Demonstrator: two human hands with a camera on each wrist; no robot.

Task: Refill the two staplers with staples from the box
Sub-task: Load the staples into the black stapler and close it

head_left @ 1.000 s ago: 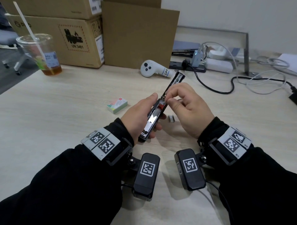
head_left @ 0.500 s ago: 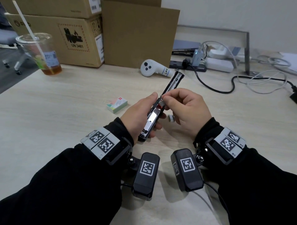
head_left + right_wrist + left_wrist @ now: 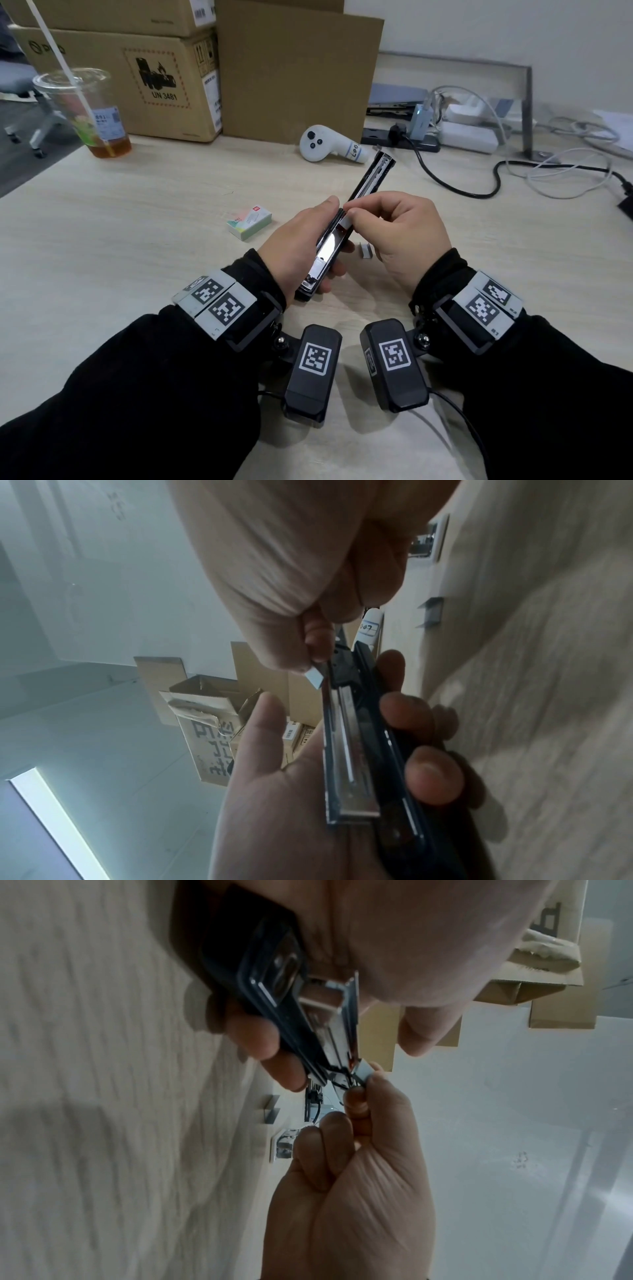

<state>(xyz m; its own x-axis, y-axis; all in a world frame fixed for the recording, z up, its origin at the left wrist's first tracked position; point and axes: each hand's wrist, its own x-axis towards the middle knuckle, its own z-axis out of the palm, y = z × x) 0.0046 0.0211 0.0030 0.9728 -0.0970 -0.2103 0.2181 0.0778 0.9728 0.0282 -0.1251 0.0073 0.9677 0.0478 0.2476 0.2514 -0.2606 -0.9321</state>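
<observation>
On the pale wooden desk [image 3: 120, 219], seen from the head camera, the left hand [image 3: 294, 246] is wrapped round the base of an opened black stapler [image 3: 327, 251], its lid swung up and away toward the white controller [image 3: 325, 144], while the right hand [image 3: 400, 236] pinches a short strip of staples [image 3: 346, 221] at the far end of the shiny magazine channel. The staple box [image 3: 249, 222] lies just left of the hands, and a loose staple piece [image 3: 365, 250] sits on the desk under the right palm; no second stapler is in view. From the left wrist camera, the strip [image 3: 363, 1070] is held between the right thumb and forefinger at the channel's mouth, apparently tilted rather than lying square on the rail, so it could jam or straddle one wall if pressed down as it is. The left fingers [image 3: 263, 1039] curl under the black base, which keeps it steady, but a slack hold could let the body twist as the strip goes in. From the right wrist camera, the strip [image 3: 314, 679] juts beside the edge of the channel [image 3: 352, 764], not yet seated; a hard squeeze may snap the glued strip into bits, and a slip would drop it onto the desk near the other loose piece [image 3: 432, 612].
</observation>
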